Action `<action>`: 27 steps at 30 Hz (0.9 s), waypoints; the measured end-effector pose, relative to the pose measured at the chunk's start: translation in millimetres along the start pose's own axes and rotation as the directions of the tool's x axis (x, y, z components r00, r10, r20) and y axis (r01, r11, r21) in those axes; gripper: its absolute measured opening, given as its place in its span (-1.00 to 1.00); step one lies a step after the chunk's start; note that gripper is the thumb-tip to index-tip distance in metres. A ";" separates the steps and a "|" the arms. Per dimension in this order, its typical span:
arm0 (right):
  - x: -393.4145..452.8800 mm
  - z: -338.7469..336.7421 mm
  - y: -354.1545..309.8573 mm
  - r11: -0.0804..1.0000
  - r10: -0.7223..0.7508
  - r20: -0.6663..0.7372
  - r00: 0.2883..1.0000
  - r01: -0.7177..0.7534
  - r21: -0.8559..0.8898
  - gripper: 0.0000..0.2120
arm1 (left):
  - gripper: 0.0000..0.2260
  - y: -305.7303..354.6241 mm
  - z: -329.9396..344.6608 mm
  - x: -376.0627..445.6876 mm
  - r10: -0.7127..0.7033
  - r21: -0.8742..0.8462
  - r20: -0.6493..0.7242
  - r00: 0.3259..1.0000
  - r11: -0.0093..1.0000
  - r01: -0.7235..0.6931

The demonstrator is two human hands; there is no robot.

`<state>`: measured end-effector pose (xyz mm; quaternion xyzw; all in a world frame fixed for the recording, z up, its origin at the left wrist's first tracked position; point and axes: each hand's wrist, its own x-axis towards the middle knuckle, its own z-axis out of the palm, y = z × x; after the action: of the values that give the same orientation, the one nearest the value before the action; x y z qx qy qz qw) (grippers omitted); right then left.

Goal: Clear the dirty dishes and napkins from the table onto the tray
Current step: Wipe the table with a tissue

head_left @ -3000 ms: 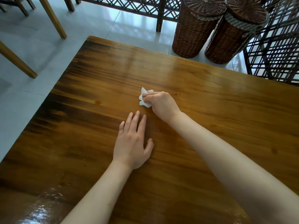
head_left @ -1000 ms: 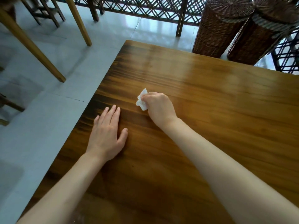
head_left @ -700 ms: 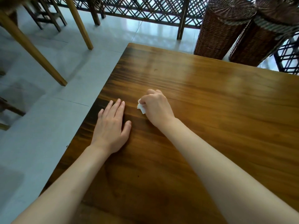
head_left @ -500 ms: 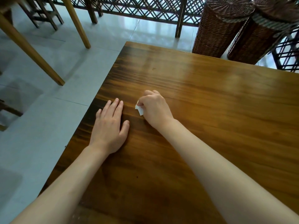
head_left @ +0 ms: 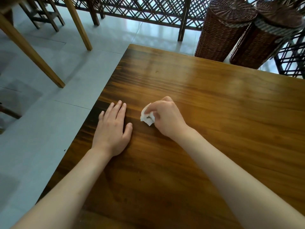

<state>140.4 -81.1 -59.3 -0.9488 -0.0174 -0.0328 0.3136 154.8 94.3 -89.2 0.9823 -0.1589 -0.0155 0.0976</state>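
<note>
A small crumpled white napkin (head_left: 147, 117) is held against the brown wooden table (head_left: 214, 104) by my right hand (head_left: 166, 118), whose fingers and thumb curl round it. My left hand (head_left: 113, 129) lies flat on the table just left of the napkin, fingers straight and together, holding nothing. It sits close to the table's left edge. No dishes and no tray are in view.
Two tall brown wicker baskets (head_left: 221, 27) (head_left: 260, 38) stand on the floor beyond the table's far edge. A dark lattice screen (head_left: 148, 9) runs along the back. Light wooden furniture legs (head_left: 77, 23) stand on the grey tiled floor to the left.
My right hand has turned a little, so more of the crumpled napkin shows beneath the fingers. My left hand stays flat in the same spot by the table's left edge.
</note>
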 end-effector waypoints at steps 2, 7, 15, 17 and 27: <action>-3.7 0.3 -1.4 0.998 0.049 -0.176 0.983 -0.041 0.047 -0.77 | -0.40 -0.4 0.0 0.5 0.004 -0.001 -0.004 1.000 1.000 -0.004; -5.7 9.6 -9.7 0.994 0.106 -0.282 0.953 -0.097 0.048 -0.85 | -0.42 0.2 1.0 1.1 0.005 0.003 -0.015 1.000 1.000 -0.005; -5.6 15.8 -19.4 0.996 0.036 -0.077 0.996 -0.042 -0.080 -0.80 | -0.48 -0.4 2.4 0.7 0.007 -0.012 -0.023 1.000 1.000 -0.007; -7.8 16.8 -19.3 0.990 0.013 -0.025 1.000 -0.016 -0.139 -0.78 | -0.47 -0.5 2.4 0.5 0.006 -0.011 -0.022 1.000 1.000 -0.006; -4.7 8.6 -14.8 0.971 -0.012 0.082 0.997 0.031 -0.236 -0.81 | -0.46 -1.4 1.9 -1.0 0.008 -0.028 -0.002 1.000 1.000 -0.008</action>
<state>135.3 -64.1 -57.8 -0.9797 -0.0362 0.0002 0.1970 154.2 95.5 -91.3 0.9803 -0.1624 -0.0162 0.1117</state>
